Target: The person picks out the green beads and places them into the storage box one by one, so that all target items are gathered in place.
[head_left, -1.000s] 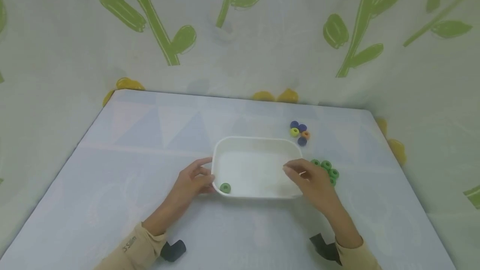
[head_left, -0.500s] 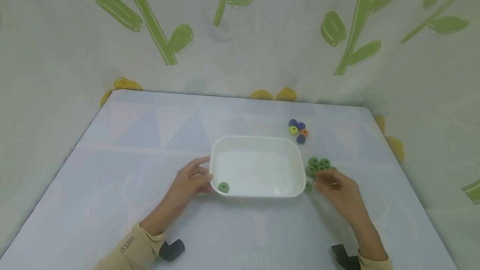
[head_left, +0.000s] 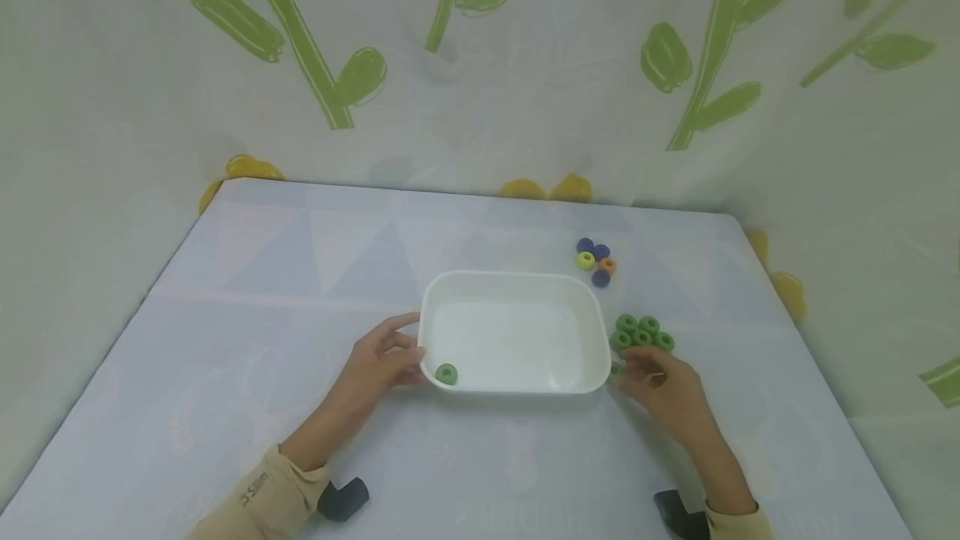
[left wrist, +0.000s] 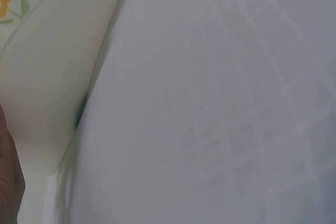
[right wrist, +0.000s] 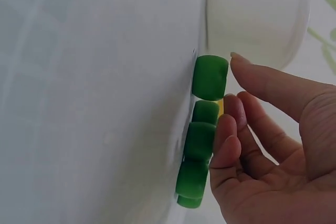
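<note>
My left hand (head_left: 382, 357) holds the left side of a white plastic tray (head_left: 517, 275), thumb at the rim and fingers along the outside. A single green bead (head_left: 447, 373) lies in the tray's near left corner. In the head view my right hand (head_left: 667, 390) is just outside the tray's right end, beside a lone green bead (head_left: 615, 368). The right wrist view shows thumb and fingers spread around that bead (right wrist: 210, 78) with a gap left. Several more green beads (head_left: 642, 337) lie clustered behind the right hand.
Farther back is a small group of beads: dark blue (head_left: 601, 278), yellow (head_left: 585, 260) and orange (head_left: 608, 265). The table (head_left: 262, 290) has a pale patterned cover. A curtain (head_left: 525, 98) with printed green leaves hangs beyond its back edge.
My right hand has moved right from over the tray to the green beads, then slightly left and down to the lone one. The left hand keeps its hold on the tray.
</note>
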